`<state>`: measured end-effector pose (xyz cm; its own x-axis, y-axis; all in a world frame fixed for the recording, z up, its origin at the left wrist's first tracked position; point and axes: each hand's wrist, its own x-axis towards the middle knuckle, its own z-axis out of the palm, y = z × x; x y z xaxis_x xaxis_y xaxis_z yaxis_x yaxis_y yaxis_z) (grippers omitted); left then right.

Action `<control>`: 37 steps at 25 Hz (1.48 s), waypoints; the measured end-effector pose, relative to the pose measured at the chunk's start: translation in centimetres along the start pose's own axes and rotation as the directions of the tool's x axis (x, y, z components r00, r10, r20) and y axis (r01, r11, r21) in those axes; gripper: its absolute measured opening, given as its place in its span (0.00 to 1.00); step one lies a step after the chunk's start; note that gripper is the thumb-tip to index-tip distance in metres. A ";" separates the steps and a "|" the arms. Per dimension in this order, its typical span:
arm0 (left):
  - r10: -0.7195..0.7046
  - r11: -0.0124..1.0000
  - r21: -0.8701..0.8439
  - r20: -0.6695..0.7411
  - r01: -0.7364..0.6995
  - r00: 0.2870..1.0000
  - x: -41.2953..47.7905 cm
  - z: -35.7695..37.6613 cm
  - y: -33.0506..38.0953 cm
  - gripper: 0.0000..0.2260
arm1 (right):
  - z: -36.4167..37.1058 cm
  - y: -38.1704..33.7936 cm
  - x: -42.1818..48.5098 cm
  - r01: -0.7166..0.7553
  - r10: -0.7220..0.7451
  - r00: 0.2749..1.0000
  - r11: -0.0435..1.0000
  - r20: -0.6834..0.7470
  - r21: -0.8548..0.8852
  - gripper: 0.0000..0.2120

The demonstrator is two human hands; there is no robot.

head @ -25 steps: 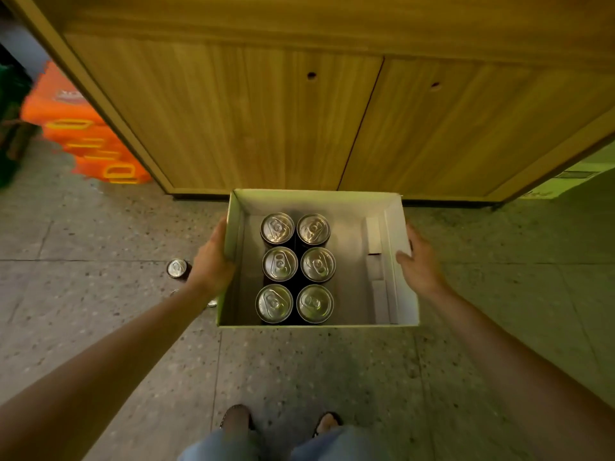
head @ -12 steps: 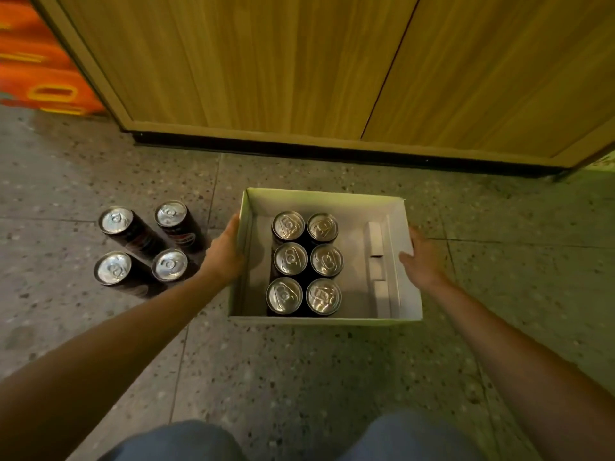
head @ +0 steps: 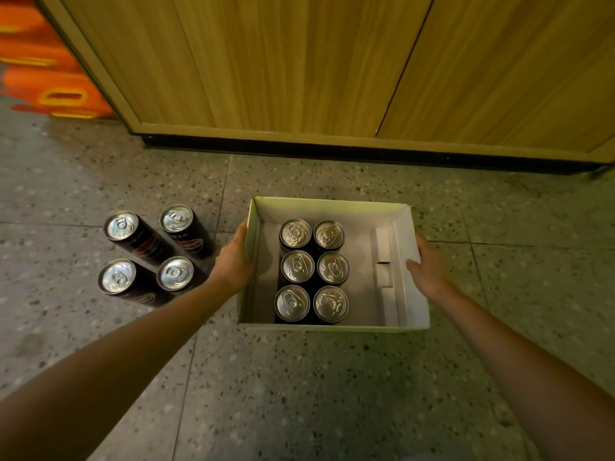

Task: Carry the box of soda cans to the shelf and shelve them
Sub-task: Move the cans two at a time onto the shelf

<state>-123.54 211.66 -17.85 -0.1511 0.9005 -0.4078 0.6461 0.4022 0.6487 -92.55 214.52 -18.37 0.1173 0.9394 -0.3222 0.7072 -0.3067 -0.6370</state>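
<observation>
Stacked orange plastic crates (head: pixel 50 78): far out to the left of the left hand, beside the cabinet corner. Four loose black soda cans with silver tops (head: pixel 146 257): upright on the floor in a square, just outside the left wrist. Left hand (head: pixel 233 264): clasps the box's left wall from outside. White open-topped cardboard box (head: pixel 332 211): between the hands, mouth up, long axis running hand to hand, parallel to the cabinet base; whether it rests on the floor or hangs just above it cannot be told. Six boxed black cans (head: pixel 312 271): upright, two by three, their block running away from the person, nearer the left hand. Folded white card strip (head: pixel 382 261): along the wall nearest the right hand. Right hand (head: pixel 429 271): pinches the right wall, thumb inside. Speckled grey terrazzo floor (head: pixel 299 394): bare beyond the right hand and between the box's far edge and the wood-grain cabinet (head: pixel 299 61).
</observation>
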 end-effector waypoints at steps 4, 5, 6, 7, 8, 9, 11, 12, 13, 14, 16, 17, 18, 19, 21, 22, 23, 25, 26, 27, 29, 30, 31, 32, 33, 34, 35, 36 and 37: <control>-0.011 1.000 0.000 0.007 0.011 1.000 0.0 0.1 -0.2 0.36 | 0.3 0.6 0.8 0.034 -0.034 0.997 0.999 0.072 0.010 0.29; -0.019 1.000 -0.007 -0.007 0.019 1.000 0.0 0.2 0.0 0.37 | 0.3 0.7 0.9 0.034 -0.033 0.998 0.999 0.051 -0.006 0.31; -0.003 1.000 -0.009 -0.064 0.003 0.998 0.0 0.2 0.3 0.39 | 0.2 0.5 1.1 0.041 -0.042 0.999 0.998 -0.019 -0.039 0.33; 0.058 0.998 0.005 -0.157 -0.057 0.986 -0.2 0.0 0.9 0.40 | 0.0 0.0 1.2 0.086 -0.095 0.988 0.993 -0.123 -0.079 0.33; 0.169 0.986 0.042 -0.243 -0.164 0.955 -0.5 -0.2 1.6 0.39 | -0.1 -0.7 1.1 0.185 -0.209 0.953 0.975 -0.217 -0.127 0.31; 0.293 0.956 0.084 -0.274 -0.280 0.916 -0.5 -0.3 2.3 0.38 | 0.0 -1.5 1.2 0.309 -0.339 0.909 0.939 -0.244 -0.154 0.26; 0.423 0.906 0.106 -0.152 -0.410 0.893 0.5 -0.1 3.1 0.34 | 1.0 -3.1 1.5 0.458 -0.465 0.882 0.884 -0.075 -0.091 0.21; 0.410 0.911 0.081 -0.050 -0.405 0.911 1.2 0.0 3.3 0.33 | 1.9 -3.8 1.7 0.471 -0.468 0.881 0.881 0.069 -0.034 0.22; 0.361 0.932 0.028 0.042 -0.362 0.932 2.0 0.0 3.4 0.32 | 2.9 -4.3 2.0 0.453 -0.446 0.872 0.891 0.200 0.013 0.25; 0.303 0.953 -0.061 0.105 -0.298 0.947 2.7 -0.3 3.5 0.30 | 3.7 -4.5 2.5 0.432 -0.425 0.857 0.901 0.289 0.045 0.27; 0.262 0.955 -0.193 0.196 -0.225 0.945 3.9 -0.9 3.4 0.27 | 5.0 -4.6 3.5 0.410 -0.420 0.834 0.906 0.359 0.106 0.30; 0.263 0.958 -0.182 0.245 -0.222 0.933 4.2 -1.1 3.2 0.26 | 5.3 -4.5 3.8 0.383 -0.411 0.832 0.911 0.372 0.152 0.31; 0.267 0.963 -0.097 0.297 -0.250 0.917 4.4 -1.0 3.2 0.27 | 5.5 -4.4 4.2 0.343 -0.395 0.834 0.918 0.386 0.200 0.32; 0.279 0.954 0.013 0.339 -0.301 0.899 4.5 -0.7 3.3 0.30 | 5.6 -4.2 4.5 0.298 -0.378 0.833 0.922 0.403 0.249 0.32; 0.281 0.930 0.139 0.331 -0.341 0.901 5.0 0.2 3.4 0.33 | 6.0 -4.3 4.8 0.232 -0.353 0.837 0.921 0.419 0.312 0.33; 0.277 0.933 0.139 0.316 -0.333 0.907 5.3 0.6 3.4 0.33 | 6.2 -4.4 5.0 0.206 -0.341 0.844 0.919 0.413 0.337 0.33; 0.272 0.942 0.107 0.306 -0.317 0.912 5.7 0.9 3.5 0.33 | 6.5 -4.7 5.1 0.184 -0.328 0.855 0.916 0.402 0.357 0.32; 0.232 0.972 -0.022 0.284 -0.235 0.930 6.3 1.1 3.7 0.34 | 6.8 -5.4 5.2 0.157 -0.293 0.882 0.921 0.368 0.357 0.32; 0.206 0.978 -0.082 0.262 -0.191 0.943 6.4 1.3 3.8 0.33 | 6.9 -5.8 5.2 0.149 -0.274 0.899 0.925 0.342 0.350 0.32; 0.180 0.978 -0.143 0.229 -0.150 0.957 6.5 1.7 3.8 0.33 | 7.1 -6.2 5.1 0.143 -0.262 0.913 0.924 0.313 0.354 0.31; 0.127 0.962 -0.261 0.187 -0.075 0.974 6.2 2.6 3.9 0.33 | 7.6 -6.6 5.0 0.131 -0.238 0.939 0.914 0.247 0.384 0.30; 0.115 0.952 -0.301 0.179 -0.056 0.977 6.1 3.1 3.8 0.33 | 7.8 -6.8 4.8 0.132 -0.231 0.950 0.907 0.210 0.400 0.29; 0.119 0.944 -0.324 0.172 -0.058 0.978 6.1 3.5 3.6 0.33 | 8.0 -7.0 4.7 0.139 -0.228 0.958 0.902 0.176 0.409 0.29; 0.127 0.942 -0.330 0.164 -0.067 0.978 6.1 3.7 3.5 0.32 | 8.0 -7.1 4.7 0.149 -0.227 0.962 0.900 0.149 0.410 0.28; 0.133 0.936 -0.344 0.150 -0.074 0.980 6.2 3.8 3.5 0.30 | 7.9 -7.2 4.7 0.156 -0.227 0.965 0.901 0.132 0.405 0.27; 0.130 0.930 -0.361 0.136 -0.073 0.982 6.2 3.6 3.7 0.27 | 7.7 -7.5 4.7 0.164 -0.229 0.966 0.902 0.121 0.399 0.26; 0.133 0.922 -0.380 0.124 -0.077 0.983 6.0 3.0 4.2 0.26 | 7.2 -7.9 4.5 0.172 -0.231 0.967 0.905 0.110 0.389 0.25; 0.143 0.912 -0.400 0.112 -0.087 0.983 5.7 2.1 5.1 0.25 | 6.4 -8.6 4.2 0.183 -0.234 0.968 0.907 0.092 0.380 0.25; 0.149 0.900 -0.425 0.097 -0.094 0.984 5.3 1.1 6.2 0.25 | 5.2 -9.5 3.9 0.192 -0.233 0.970 0.907 0.065 0.375 0.24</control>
<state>-119.55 218.74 -16.73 0.0202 0.9298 -0.3674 0.2782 0.3477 0.8954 -102.49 220.29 -17.21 -0.0964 0.9730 -0.2099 0.4020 -0.1549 -0.9024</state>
